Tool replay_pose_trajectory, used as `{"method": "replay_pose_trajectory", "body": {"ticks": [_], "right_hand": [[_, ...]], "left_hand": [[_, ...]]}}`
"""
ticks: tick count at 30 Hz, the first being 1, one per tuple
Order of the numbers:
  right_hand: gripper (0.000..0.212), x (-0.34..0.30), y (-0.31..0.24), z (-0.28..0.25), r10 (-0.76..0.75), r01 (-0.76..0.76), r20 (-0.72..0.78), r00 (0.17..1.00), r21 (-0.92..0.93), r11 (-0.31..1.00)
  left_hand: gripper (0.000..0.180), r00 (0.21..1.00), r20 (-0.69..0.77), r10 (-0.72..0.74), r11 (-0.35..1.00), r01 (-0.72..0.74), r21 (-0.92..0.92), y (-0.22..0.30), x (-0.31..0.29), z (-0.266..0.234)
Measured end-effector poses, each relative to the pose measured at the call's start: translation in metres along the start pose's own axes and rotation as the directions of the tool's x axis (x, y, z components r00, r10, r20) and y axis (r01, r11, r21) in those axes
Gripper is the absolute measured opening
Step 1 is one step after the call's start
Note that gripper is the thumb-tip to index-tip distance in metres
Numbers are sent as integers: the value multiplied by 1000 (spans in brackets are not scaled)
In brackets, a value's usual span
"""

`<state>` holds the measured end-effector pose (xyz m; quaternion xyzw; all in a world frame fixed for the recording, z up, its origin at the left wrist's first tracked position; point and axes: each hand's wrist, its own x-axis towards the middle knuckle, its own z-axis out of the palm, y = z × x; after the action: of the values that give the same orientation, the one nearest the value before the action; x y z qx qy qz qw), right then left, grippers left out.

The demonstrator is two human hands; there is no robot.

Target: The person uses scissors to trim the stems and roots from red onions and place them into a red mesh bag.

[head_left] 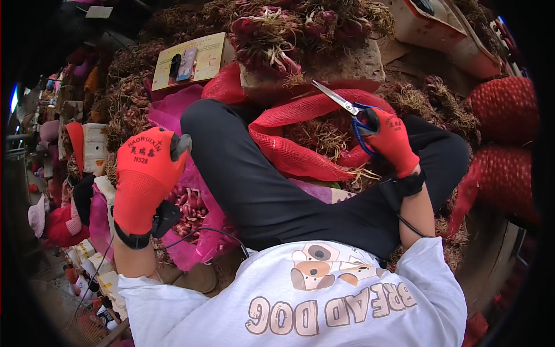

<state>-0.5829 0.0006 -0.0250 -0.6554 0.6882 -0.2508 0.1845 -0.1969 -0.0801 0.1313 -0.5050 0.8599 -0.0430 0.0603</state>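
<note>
- Head view: the right hand point(388, 137), in a red glove, is between 2 and 3 o'clock from the centre; its fingers are closed around the blue handles of the scissors point(346, 104).
- The scissors are near 2 o'clock, their tips pointing to 10.
- The left hand point(149, 173), also gloved, is at 9 o'clock; its fingers are mostly hidden, so I cannot tell if they grip something.
- At 8 o'clock, a pink mesh bag point(202, 252) contains reddish bulbs point(188, 207).
- At 12 o'clock, rooted bunches point(321, 26) lie on a pale block point(324, 81).
</note>
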Motion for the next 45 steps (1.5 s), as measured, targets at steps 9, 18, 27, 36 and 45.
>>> {"method": "replay_pose_trajectory", "body": {"ticks": [9, 18, 27, 36, 45], "right_hand": [[30, -1, 3, 20, 24, -26, 55, 998, 32, 999], [28, 3, 7, 13, 66, -66, 27, 997, 17, 998], [28, -2, 4, 5, 49, -49, 53, 997, 0, 999], [27, -3, 6, 14, 68, -67, 50, 996, -23, 998], [30, 2, 4, 10, 93, -87, 88, 992, -73, 994]], "left_hand": [[21, 793, -102, 601, 772, -609, -183, 137, -27, -123], [20, 735, -110, 669, 696, -671, -256, 139, -11, -115], [20, 744, -115, 658, 694, -658, -291, 124, -11, -112], [19, 741, -116, 662, 689, -662, -296, 121, -11, -112], [18, 736, -113, 667, 682, -665, -306, 118, -10, -112]]}}
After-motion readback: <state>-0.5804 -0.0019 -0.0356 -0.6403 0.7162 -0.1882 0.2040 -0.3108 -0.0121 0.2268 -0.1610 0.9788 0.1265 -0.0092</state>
